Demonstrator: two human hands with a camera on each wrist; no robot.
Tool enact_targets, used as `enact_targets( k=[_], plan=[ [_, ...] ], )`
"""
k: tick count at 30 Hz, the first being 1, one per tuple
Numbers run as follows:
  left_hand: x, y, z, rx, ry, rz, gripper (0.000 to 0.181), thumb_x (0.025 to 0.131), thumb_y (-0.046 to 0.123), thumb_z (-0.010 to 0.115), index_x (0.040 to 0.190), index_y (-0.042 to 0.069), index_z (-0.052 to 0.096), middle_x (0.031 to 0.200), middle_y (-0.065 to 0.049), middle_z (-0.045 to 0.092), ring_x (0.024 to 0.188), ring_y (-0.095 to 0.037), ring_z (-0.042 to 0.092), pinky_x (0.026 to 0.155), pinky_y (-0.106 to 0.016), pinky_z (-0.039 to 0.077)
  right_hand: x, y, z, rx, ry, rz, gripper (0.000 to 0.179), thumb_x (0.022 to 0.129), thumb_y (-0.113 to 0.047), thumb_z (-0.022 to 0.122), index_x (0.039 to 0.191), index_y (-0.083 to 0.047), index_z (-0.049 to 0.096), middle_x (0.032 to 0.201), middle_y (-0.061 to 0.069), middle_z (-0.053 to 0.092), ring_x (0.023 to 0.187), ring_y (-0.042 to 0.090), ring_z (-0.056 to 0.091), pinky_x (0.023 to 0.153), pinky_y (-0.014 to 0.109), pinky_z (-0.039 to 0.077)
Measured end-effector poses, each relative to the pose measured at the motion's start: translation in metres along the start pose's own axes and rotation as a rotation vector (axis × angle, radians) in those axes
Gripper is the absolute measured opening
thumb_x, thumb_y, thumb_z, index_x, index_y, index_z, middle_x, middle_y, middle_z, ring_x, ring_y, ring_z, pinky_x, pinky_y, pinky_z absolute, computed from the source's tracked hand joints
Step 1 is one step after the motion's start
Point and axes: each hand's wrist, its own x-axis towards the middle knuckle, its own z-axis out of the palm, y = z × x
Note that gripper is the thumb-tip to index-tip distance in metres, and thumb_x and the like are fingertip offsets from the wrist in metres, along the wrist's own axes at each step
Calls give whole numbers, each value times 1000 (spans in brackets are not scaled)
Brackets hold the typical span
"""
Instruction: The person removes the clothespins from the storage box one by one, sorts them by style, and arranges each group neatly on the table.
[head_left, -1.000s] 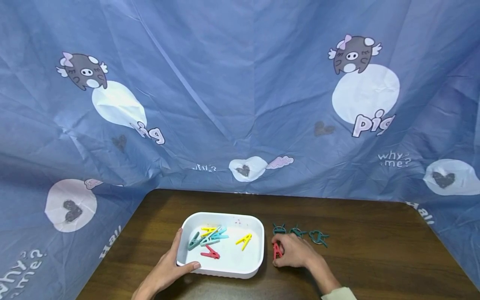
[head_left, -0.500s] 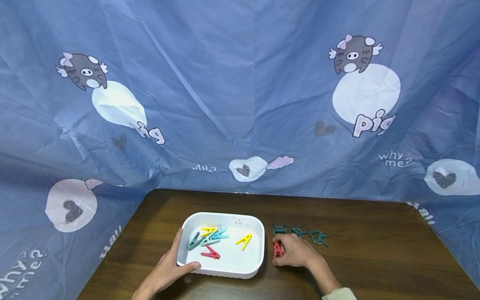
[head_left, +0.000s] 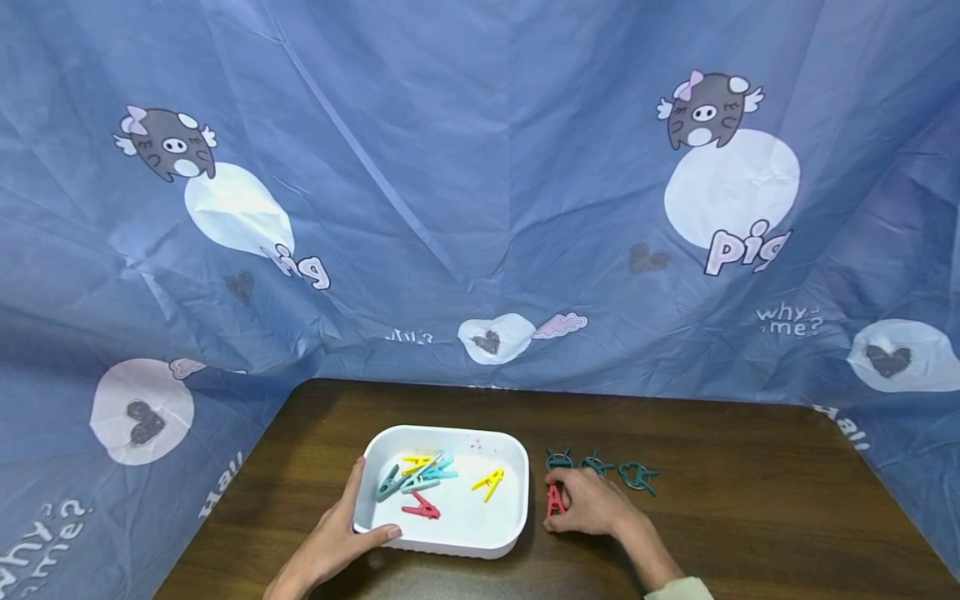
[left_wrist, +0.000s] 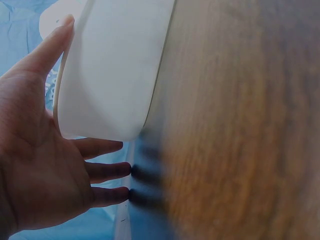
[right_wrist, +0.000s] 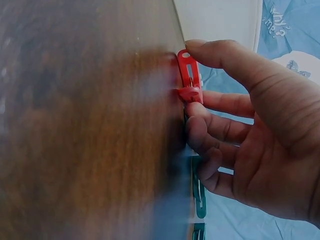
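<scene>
My left hand (head_left: 333, 533) grips the near left corner of a white plastic basin (head_left: 465, 546), thumb on the rim and fingers along the outer wall. Inside the basin lie a red clothespin (head_left: 422, 506), a yellow clothespin (head_left: 489, 483) and a cluster of yellow, teal and pale green clothespins (head_left: 420, 477). Just right of the basin, my right hand (head_left: 588, 504) pinches another red clothespin (right_wrist: 188, 75) between thumb and fingers, low at the tabletop. Three dark green clips with rings (head_left: 636, 475) lie in a row just beyond this hand.
The basin stands on a dark brown wooden table (head_left: 735, 483). A blue printed cloth (head_left: 480, 208) hangs behind the table's far edge and down its sides. Table surface extends to the right of the green clips.
</scene>
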Motion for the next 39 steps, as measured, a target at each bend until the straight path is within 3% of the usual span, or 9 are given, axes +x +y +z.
enact_targets(
  k=[18, 26, 33, 39],
  plan=[
    [0, 1, -1, 11, -2, -7, 121, 80, 43, 82, 161, 6, 0, 166, -26, 15, 145, -47, 36, 113, -61, 35, 5, -7, -22, 24, 18, 10, 59, 76, -30, 86, 123, -2, 65, 70, -6, 58, 56, 2, 47, 49, 22, 37],
    [1, 1, 0, -1, 5, -8, 121, 80, 43, 82, 161, 6, 0, 166, -26, 13, 146, -48, 34, 114, -63, 33, 13, -22, -29, -35, 80, 5, 59, 74, -30, 87, 123, -5, 66, 78, -5, 59, 64, 6, 48, 54, 24, 40],
    [-1, 1, -1, 6, 1, -2, 120, 80, 42, 82, 161, 6, 1, 166, -27, 14, 145, -48, 35, 114, -62, 33, 22, -42, -36, -37, 76, 51, 59, 75, -31, 87, 125, -9, 66, 85, -1, 62, 67, 10, 51, 56, 26, 41],
    [-1, 0, -1, 22, -3, 3, 120, 80, 41, 82, 161, 5, 0, 166, -27, 15, 145, -48, 35, 114, -61, 34, 26, -55, -41, -62, 82, 34, 58, 75, -31, 87, 125, -10, 66, 85, -2, 62, 67, 10, 51, 55, 26, 40]
  ],
)
